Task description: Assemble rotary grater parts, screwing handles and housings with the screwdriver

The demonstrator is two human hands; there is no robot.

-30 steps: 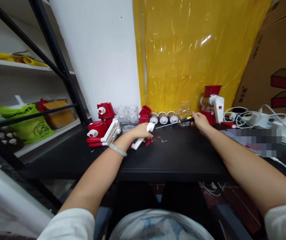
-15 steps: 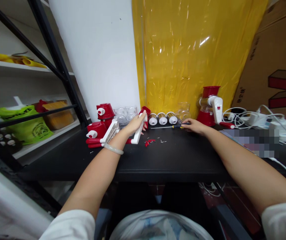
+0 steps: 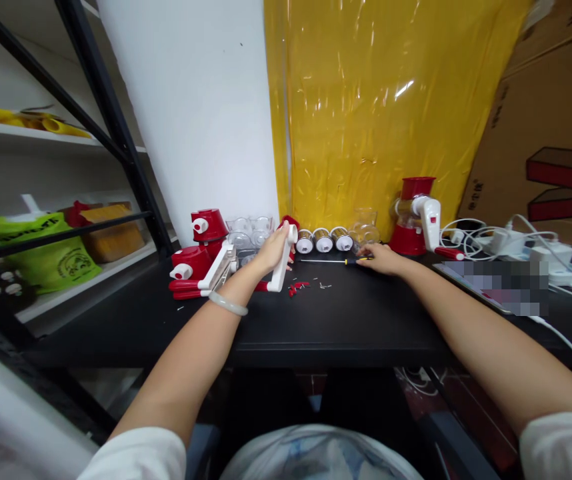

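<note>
Crank handle (image 3: 280,270): in front of the drums (image 3: 323,245) and to their left, its white arm tilted, with a red grip at the lower end.
My left hand (image 3: 271,255): fingers closed around the upper part of that white arm, left of the drums.
My right hand (image 3: 382,259): to the right of the drums and nearer me, fingertips down at the screwdriver's grip; I cannot tell whether they pinch it or merely rest there.
Screwdriver (image 3: 323,261): shaft lying crosswise just in front of the drums, grip mostly hidden by my fingers.
Small red pieces (image 3: 296,288) and screws (image 3: 325,286): scattered loose before the drums, nearer to me than the shaft.
Clear cups (image 3: 250,225): left of the drums, partly blocked by my left hand and the crank handle.
Red part (image 3: 291,220): close by the drums' left end, mostly covered by my left hand.
Red housings (image 3: 209,225): farther left of the drums, with other white handles (image 3: 219,269) leaning in front.
Clear piece (image 3: 366,223): at the drums' right end, behind my right hand.
Assembled grinder (image 3: 410,233): farther right of the drums, upright.
Cables and adapters (image 3: 509,241): well right of the drums, past the grinder.
</note>
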